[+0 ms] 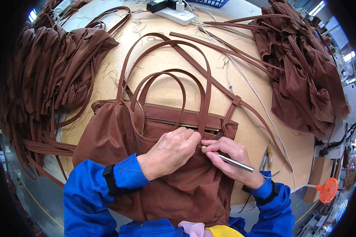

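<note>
A brown fabric bag (118,138) with long handles (203,79) lies on the tan table (166,59) in front of me. My left hand (170,152) presses down on the bag's upper edge beside a handle base, fingers pinching the fabric near the zipper (166,123). My right hand (229,158) grips a thin metal tool (235,163) like a pen, its tip touching the bag right next to my left fingertips. Both sleeves are blue.
Heaps of brown bags lie at the left (55,67) and the far right (304,79). Loose brown straps (225,47) and a white cable (257,94) cross the table. A white power strip (174,15) sits at the back. Small snips (269,154) lie near my right hand.
</note>
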`<state>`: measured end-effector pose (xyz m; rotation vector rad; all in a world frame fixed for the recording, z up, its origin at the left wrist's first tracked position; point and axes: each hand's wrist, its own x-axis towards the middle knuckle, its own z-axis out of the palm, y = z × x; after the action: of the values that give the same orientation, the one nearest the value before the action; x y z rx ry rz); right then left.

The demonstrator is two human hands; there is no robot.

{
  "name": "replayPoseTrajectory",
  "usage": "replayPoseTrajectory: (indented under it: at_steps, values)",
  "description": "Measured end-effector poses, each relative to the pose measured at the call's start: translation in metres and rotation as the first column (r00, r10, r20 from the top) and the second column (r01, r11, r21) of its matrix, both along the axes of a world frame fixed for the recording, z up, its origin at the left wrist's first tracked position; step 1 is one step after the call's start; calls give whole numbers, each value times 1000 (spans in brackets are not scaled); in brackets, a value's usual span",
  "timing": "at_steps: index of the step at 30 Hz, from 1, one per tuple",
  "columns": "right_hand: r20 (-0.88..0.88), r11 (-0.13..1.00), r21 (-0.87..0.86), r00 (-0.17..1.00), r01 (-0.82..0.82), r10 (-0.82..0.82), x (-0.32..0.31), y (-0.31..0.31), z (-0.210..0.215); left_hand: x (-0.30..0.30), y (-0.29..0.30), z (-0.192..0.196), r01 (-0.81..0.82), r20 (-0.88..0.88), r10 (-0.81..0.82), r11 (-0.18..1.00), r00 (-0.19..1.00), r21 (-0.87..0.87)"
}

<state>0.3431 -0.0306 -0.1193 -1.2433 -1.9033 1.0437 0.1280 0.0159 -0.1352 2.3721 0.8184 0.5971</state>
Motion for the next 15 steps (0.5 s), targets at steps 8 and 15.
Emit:
replayPoseTrajectory:
  at_steps: [8, 15]
  values:
    - [-12, 1000, -1, 1000, -2, 2, 1, 0, -2, 1, 0, 1, 14, 4, -14, 999, 1000, 42]
    - [-21, 1000, 7, 1000, 0, 0, 0, 1, -2, 1, 1, 5, 11, -9, -11, 999, 1000, 35]
